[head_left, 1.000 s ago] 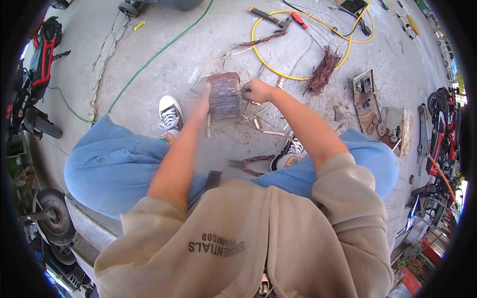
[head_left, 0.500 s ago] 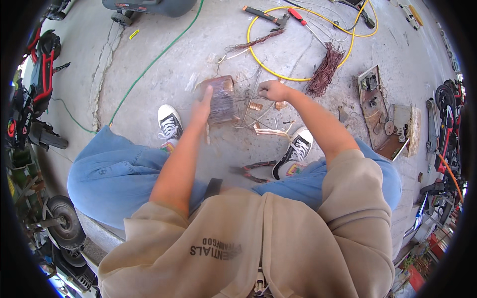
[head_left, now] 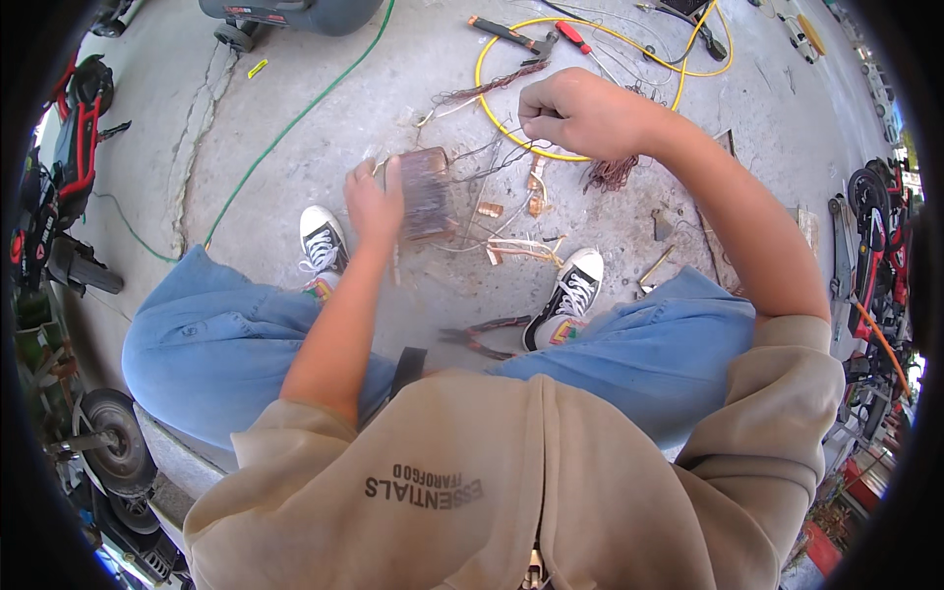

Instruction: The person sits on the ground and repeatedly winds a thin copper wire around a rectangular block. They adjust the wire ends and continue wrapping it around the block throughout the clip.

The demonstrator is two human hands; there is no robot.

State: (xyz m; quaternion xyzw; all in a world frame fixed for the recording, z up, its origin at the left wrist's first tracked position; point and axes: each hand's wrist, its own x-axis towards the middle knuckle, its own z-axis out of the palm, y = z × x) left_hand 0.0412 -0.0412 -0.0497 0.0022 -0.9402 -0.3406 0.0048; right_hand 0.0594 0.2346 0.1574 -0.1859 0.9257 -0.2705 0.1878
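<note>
Head view: your left hand (head_left: 374,208) touches the left side of the brown wire-wound block (head_left: 428,195); can't tell if it grips. Your right hand (head_left: 565,116), farther right, is clenched on dark wires (head_left: 500,146) running from the block. Concrete floor (head_left: 280,177); red-black scooter (head_left: 83,138) left. Far: hammer (head_left: 500,30). Your forearm (head_left: 723,187) partly hides the wire bundle (head_left: 612,175).

Strewn over the cracked grey concrete floor (head_left: 275,187): beyond the right hand (head_left: 580,110), a looped yellow hose (head_left: 479,71), an orange-and-black-handled hammer (head_left: 511,35), a red-handled screwdriver (head_left: 573,37); partly behind that hand, a reddish-brown wire bundle (head_left: 612,175); left of the left hand (head_left: 377,204), a thin green hose (head_left: 346,78).
</note>
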